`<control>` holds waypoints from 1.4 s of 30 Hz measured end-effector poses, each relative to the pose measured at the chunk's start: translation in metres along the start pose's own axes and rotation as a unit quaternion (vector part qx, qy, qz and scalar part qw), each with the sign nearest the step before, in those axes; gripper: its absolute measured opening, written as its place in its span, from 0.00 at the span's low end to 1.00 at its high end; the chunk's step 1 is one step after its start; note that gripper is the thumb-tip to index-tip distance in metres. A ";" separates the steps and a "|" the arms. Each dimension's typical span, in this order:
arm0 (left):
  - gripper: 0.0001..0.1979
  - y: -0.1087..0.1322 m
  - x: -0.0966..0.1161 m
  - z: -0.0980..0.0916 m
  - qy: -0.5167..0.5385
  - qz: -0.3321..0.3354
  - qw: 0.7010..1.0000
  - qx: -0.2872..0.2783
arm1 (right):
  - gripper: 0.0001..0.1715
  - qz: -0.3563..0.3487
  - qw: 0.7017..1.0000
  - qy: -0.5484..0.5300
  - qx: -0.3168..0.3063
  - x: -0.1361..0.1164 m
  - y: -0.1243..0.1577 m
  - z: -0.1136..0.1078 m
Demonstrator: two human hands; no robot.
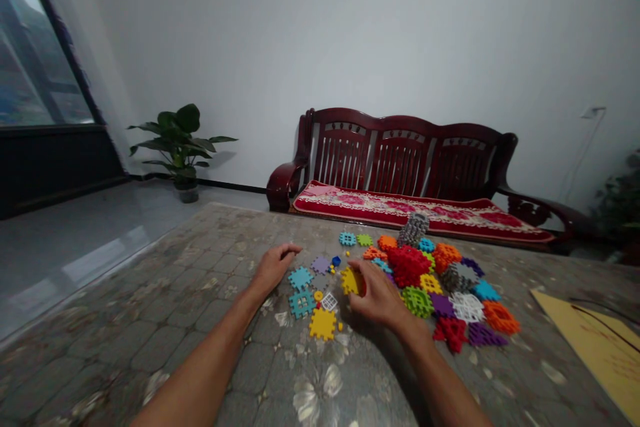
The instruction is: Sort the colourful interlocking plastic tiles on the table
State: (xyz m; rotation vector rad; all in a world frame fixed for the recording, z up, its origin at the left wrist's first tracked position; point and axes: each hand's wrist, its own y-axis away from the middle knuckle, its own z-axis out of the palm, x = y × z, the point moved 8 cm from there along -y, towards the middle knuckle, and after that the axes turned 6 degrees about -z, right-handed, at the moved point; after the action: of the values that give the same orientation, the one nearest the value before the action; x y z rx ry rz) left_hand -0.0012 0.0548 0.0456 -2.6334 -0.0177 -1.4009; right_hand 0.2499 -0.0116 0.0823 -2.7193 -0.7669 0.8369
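Note:
My right hand (377, 292) pinches a yellow toothed square building piece (349, 281) between thumb and fingers, a little left of a heap of pieces. My left hand (274, 269) holds nothing; its fingers stretch out to the right over the table, just left of a light-blue toothed piece (300, 278). Near it lie a teal windowed piece (302, 304), a lavender piece (321, 265), a white lattice piece (329, 301) and a small dark-blue piece (337, 260). Closer to me is a flat yellow toothed piece (323, 325). Several tiny yellow parts are scattered among them.
Right of my hand sits the multicoloured heap, with a red cluster (409, 265), a green piece (417, 302) and a grey stack (413, 230). A yellow sheet (590, 347) lies at the right. Beyond the patterned table (200, 320) stand a wooden bench (380, 153) and a potted plant (186, 173).

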 end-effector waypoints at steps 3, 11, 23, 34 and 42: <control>0.18 0.000 0.018 0.015 -0.026 0.013 0.997 -0.068 | 0.36 0.006 0.999 -0.053 0.006 0.000 -0.001 0.003; 0.18 -0.008 0.067 0.066 -0.138 0.146 0.970 -0.140 | 0.37 0.032 0.981 -0.180 0.061 0.012 -0.002 -0.001; 0.22 -0.012 0.075 0.134 -0.164 0.213 0.933 -0.238 | 0.37 0.113 0.881 -0.442 0.125 0.031 -0.004 0.007; 0.15 0.029 0.093 0.123 -0.212 0.337 0.876 -0.273 | 0.34 0.126 0.896 -0.359 0.227 0.047 -0.011 -0.009; 0.16 0.002 0.043 0.053 -0.153 0.168 0.967 -0.117 | 0.38 0.048 0.996 -0.016 0.078 0.036 -0.052 -0.003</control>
State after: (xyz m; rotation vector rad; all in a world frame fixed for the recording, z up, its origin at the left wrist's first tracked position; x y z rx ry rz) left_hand 0.0673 0.0577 0.0519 -2.8373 0.5631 -0.9282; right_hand 0.2548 0.0517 0.0850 -2.6264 -0.5536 0.9230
